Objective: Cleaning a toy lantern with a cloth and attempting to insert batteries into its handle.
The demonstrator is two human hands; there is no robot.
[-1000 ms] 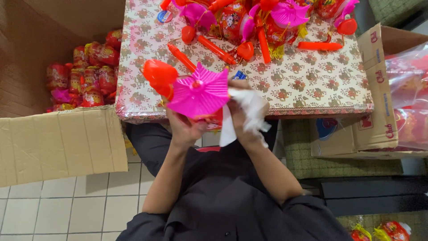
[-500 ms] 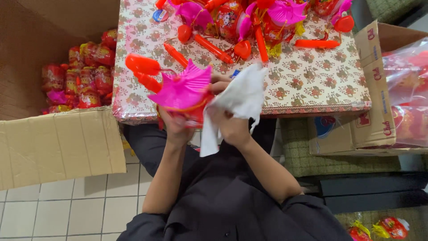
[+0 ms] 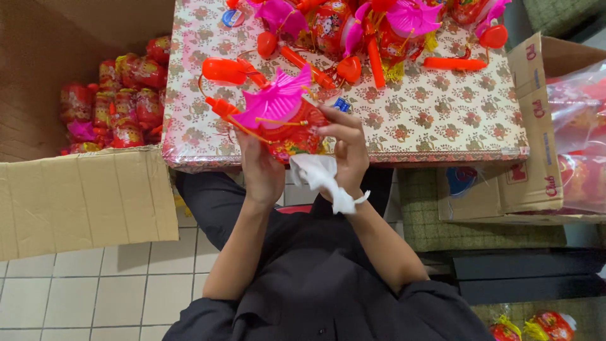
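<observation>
From the head camera I look down on both hands, which meet just in front of the near edge of the counter [image 3: 442, 126], covered with a flower-patterned cloth. The left hand [image 3: 262, 173] is closed around the lower part of a red toy lantern [image 3: 287, 129] and grips it from below; the lantern is lifted a little over the counter edge and is tilted to the left. It has a pink pleated top [image 3: 274, 101], and orange plastic parts [image 3: 224, 71] stick out from it at the upper left. The right hand [image 3: 347, 148] is at the right side of the lantern, its fingertips touching the red body. Against the palm of this hand a crumpled white cloth [image 3: 325, 180] is pressed, and the loose end hangs down toward the wrist. So both hands are gripping: the left one the lantern, the right one the cloth.

Further on the counter lies a heap of similar lanterns [image 3: 372, 28] with pink tops, orange sticks and round red pieces. On the left stands an open cardboard box [image 3: 82, 202], and packed red lanterns [image 3: 120, 95] are stacked inside. On the right I see another cardboard box [image 3: 524, 183], beside it a clear plastic bag [image 3: 581, 139] with red things inside. Below is a tiled floor [image 3: 82, 297].
</observation>
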